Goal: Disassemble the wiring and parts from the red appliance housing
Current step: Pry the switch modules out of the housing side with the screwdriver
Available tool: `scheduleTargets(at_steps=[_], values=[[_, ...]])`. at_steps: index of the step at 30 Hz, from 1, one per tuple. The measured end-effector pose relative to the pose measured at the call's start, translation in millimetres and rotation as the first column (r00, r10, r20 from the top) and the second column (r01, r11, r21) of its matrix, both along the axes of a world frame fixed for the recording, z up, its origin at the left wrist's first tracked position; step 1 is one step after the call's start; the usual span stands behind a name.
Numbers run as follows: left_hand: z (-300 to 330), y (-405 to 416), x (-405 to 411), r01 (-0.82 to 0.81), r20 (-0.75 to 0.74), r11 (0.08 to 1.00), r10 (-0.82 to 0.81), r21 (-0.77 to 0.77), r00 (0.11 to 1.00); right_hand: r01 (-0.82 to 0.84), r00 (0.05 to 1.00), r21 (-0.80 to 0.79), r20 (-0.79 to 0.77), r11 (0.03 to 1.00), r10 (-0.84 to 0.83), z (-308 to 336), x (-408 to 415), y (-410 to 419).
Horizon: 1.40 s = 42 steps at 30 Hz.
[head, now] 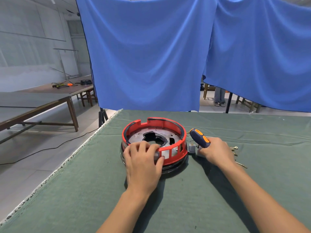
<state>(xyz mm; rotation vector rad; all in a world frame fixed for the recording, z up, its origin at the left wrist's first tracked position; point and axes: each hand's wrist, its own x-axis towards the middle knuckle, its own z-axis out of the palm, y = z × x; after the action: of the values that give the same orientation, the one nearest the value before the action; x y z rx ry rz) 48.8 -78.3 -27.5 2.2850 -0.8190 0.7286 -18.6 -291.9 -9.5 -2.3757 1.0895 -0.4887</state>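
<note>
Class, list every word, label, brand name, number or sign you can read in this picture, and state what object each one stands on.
None can be read.
Red housing: no lettering shows on its rim or on the metal plate inside.
Screwdriver gripped by the right hand: blue and orange handle, no legible brand.
Grey part beside the housing: too small to tell.
Blue curtain and green table cover: plain, no text.

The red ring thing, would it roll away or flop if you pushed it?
Probably not. The red housing sits flat and wide on the green cloth, so it should slide rather than roll. It looks like stiff plastic, and the left hand grips its rim.
</note>
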Motion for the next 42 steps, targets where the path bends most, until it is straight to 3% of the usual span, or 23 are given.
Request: scheduleTargets(at_steps=[7,10,17,21,25,28,31,36,42], values=[[-1.9,-1.4,-1.5,0.090,-0.047,0.994,-0.093,-0.062,0.995,0.027,0.999,-0.228,-0.016,0.973,-0.032,-11.5,-0.2,-4.0],[-2.8,0.3,-0.9,0.097,-0.076,0.988,-0.107,-0.119,0.991,0.021,1.000,-0.213,0.008,0.977,-0.019,-9.9,-3.4,-7.5],[-2.8,-0.9,3.0,0.092,-0.039,0.993,-0.095,-0.074,0.995,0.011,0.976,-0.119,0.216,0.993,0.015,13.3,-12.2,1.6],[-3.5,-2.0,1.2,0.077,-0.039,0.995,-0.080,-0.069,0.996,-0.074,0.883,-0.060,0.460,0.995,0.094,35.8,-13.8,15.3],[-5.0,-2.7,-0.7,0.075,-0.032,0.996,-0.077,-0.053,0.997,-0.149,0.693,-0.045,0.707,0.988,0.137,58.3,-20.6,29.2],[-5.1,-2.6,-1.7,0.077,-0.036,0.996,-0.079,-0.055,0.996,-0.213,0.580,0.068,0.812,0.975,0.070,70.1,-24.7,34.0],[-5.3,-2.8,-2.7,0.085,-0.031,0.993,-0.088,-0.076,0.996,-0.271,0.537,0.223,0.842,0.936,-0.045,73.5,-28.1,32.5],[-1.2,-1.2,-4.1,0.151,-0.021,0.975,-0.156,-0.163,0.987,-0.163,0.609,0.336,0.774,0.928,-0.173,64.1,-26.7,25.4],[-1.8,-2.2,-4.1,0.200,-0.057,0.978,-0.204,-0.067,0.977,-0.254,0.437,0.383,0.864,0.888,-0.248,53.2,-21.9,24.1]])
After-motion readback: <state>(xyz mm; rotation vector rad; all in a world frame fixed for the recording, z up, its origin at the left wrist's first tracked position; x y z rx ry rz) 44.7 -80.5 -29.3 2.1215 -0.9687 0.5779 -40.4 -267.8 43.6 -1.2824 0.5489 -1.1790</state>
